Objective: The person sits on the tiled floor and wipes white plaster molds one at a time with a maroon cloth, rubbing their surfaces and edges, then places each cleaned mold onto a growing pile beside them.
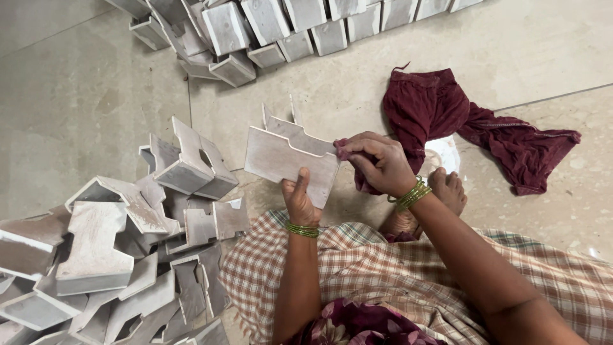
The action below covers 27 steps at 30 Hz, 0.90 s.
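Over the checked cloth on the lap, the left hand grips a pale mould from below, thumb up its face. Right hand pinches a maroon rag against the mould's upper right edge. Left of the mould, a heap of moulds sprawls.

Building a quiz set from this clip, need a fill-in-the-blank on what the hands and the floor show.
1. The left hand holds a pale moulded block from ____.
2. The right hand presses a ____ coloured cloth against the block's edge.
3. Both wrists wear ____ bangles.
4. A loose heap of similar blocks lies on the floor to the person's ____.

Missing words: below; maroon; green; left
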Tool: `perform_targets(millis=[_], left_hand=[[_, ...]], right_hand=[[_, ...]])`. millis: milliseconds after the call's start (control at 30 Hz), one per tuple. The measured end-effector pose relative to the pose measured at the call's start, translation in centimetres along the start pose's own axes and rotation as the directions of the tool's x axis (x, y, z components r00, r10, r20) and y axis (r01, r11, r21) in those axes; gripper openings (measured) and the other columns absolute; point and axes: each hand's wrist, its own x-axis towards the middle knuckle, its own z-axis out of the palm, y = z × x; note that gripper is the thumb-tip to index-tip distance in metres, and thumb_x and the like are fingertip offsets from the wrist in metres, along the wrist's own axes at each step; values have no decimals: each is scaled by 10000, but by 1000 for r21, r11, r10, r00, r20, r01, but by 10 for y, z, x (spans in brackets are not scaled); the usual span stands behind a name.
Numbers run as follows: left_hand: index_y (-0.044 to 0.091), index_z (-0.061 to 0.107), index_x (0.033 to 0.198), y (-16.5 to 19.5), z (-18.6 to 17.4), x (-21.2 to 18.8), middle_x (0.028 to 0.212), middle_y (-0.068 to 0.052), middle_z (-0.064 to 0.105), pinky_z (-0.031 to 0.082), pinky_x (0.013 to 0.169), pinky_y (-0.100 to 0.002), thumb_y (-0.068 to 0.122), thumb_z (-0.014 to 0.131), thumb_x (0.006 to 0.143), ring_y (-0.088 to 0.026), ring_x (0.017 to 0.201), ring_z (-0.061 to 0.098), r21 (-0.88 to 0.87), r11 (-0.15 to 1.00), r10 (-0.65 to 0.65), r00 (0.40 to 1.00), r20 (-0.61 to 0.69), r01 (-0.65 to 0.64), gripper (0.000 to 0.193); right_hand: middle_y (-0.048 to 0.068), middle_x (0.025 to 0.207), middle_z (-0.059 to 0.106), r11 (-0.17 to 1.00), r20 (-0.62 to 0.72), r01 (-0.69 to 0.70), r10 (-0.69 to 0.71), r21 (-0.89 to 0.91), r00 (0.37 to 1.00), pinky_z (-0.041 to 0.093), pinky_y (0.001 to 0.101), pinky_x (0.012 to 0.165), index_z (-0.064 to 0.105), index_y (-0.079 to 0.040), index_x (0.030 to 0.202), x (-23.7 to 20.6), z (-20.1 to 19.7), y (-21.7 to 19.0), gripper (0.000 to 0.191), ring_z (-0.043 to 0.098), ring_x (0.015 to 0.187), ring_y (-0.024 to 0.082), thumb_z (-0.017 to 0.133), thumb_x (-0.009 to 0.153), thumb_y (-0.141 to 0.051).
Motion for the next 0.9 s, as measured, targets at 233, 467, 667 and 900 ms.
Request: perform_targets(millis=[233, 467, 667, 900], left_hand=[[-48, 633, 1174, -8, -34, -2, 1045, -83, 700, 559, 862, -353, 120, 760, 1001, -171, 949, 670, -10, 998, -63, 993, 97, 65, 273], [-58, 617, 1151, -16, -41, 3, 1054, -76, 689, 531, 881, -325, 135, 762, 1018, -145, 951, 636, 63, 998, -4, 998, 59, 0, 275], [0, 597, 1275, -2, -23, -7, 1136, -58, 696, 565, 919, -345, 167, 774, 914, -161, 1024, 677, 28, 996, -84, 995, 50, 82, 435], [10, 546, 1322, -6, 21, 0, 1259, -110, 671, 533, 1041, -487, 176, 772, 1007, -283, 1182, 651, -253, 965, -81, 996, -32, 70, 422]], right_hand=[[101, 1050, 763, 989, -21, -21, 19, -145, 1000, 611, 333, 822, 755, -55, 1026, 5, 0, 7, 123, 759, 944, 234, 727, 913, -15], [112, 1061, 752, 1000, 0, 25, -25, 5, 1000, 611, 326, 809, 744, -56, 1027, -3, 1, -3, 139, 762, 962, 239, 731, 895, -13], [116, 998, 765, 970, -16, -59, 56, -235, 998, 586, 330, 802, 769, -48, 1006, -8, 4, 37, 104, 737, 915, 237, 742, 908, -27], [49, 1018, 762, 642, -56, -438, 599, 629, 799, 592, 234, 793, 655, -18, 1112, -43, 33, 78, 126, 716, 919, 99, 627, 989, -19]])
